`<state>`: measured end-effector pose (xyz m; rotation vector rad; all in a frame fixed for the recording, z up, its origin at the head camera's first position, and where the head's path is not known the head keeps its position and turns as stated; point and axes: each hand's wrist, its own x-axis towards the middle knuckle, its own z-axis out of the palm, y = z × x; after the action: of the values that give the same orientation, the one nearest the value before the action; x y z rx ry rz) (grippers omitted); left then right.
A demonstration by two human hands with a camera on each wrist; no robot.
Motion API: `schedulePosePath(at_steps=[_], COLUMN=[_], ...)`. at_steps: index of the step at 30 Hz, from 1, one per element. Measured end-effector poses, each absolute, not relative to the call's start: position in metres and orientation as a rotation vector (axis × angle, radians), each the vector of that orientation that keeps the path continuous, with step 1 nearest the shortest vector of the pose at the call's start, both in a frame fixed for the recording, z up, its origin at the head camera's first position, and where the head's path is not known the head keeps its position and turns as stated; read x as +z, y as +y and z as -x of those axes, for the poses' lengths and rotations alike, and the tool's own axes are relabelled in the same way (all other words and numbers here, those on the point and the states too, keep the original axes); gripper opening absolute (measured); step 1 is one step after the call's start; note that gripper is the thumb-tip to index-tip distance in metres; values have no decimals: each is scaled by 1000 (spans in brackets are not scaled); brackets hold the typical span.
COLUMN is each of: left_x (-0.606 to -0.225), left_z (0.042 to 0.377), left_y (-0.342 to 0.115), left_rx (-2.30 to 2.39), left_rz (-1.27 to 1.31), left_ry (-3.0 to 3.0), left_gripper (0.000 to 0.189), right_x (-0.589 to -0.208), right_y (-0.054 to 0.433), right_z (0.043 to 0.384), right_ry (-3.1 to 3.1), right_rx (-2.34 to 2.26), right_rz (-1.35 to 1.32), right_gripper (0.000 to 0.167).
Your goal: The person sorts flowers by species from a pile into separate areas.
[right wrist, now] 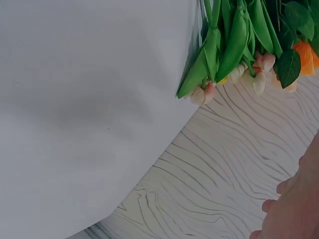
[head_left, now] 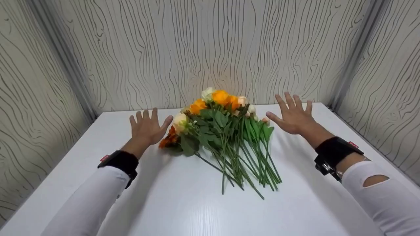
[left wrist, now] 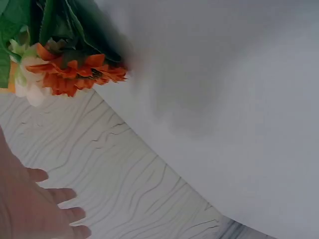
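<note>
A loose pile of flowers lies on the white table, blooms toward the back wall and green stems (head_left: pixel 234 164) fanned toward the front. Among them are orange roses (head_left: pixel 220 97), a cream rose (head_left: pixel 180 123), a dark orange flower (left wrist: pixel 75 74) at the left end and pale pink tulips (right wrist: pixel 202 93) on the right. My left hand (head_left: pixel 146 127) hovers just left of the pile, fingers spread, thumb near the cream rose. To the right of the tulips, my right hand (head_left: pixel 292 115) is held up with fingers spread. Neither hand holds anything.
The white table (head_left: pixel 183 209) runs back to a panel wall (head_left: pixel 157 59) with a wood-grain pattern. Similar side panels stand left and right, joined by grey metal posts (head_left: pixel 357 55). Black bands (head_left: pixel 338 152) with small cameras wrap both wrists.
</note>
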<state>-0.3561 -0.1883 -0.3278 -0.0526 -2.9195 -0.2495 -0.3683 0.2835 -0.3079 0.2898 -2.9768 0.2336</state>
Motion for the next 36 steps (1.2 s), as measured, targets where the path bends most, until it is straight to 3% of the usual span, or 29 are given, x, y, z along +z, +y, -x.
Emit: schedulePosePath(at_steps=[5,12,20,28,36], left_x=[-336,-369,-379,-368,-360], left_z=[319,286,304,334,343], left_y=[-161,-123,-87,-56,-38], left_rx=[-291,-789,-1147,-1106,-865], left_rz=[128,287,40,-91,-90], left_ry=[-2917,-3220,-3268,-3325,-3368], left_gripper=[87,80,87,105,103], right_x=[-318,-341,-360,-362,-367], right_y=[268,249,228,182,143], right_z=[351,338,339,343,341], right_ry=[-2933,-3222,-3402,-3389,-3311], right_rx=[248,452,407,664,1062], right_rz=[-304,-411,-340,-445,-366], right_gripper=[90,51,57,32,14])
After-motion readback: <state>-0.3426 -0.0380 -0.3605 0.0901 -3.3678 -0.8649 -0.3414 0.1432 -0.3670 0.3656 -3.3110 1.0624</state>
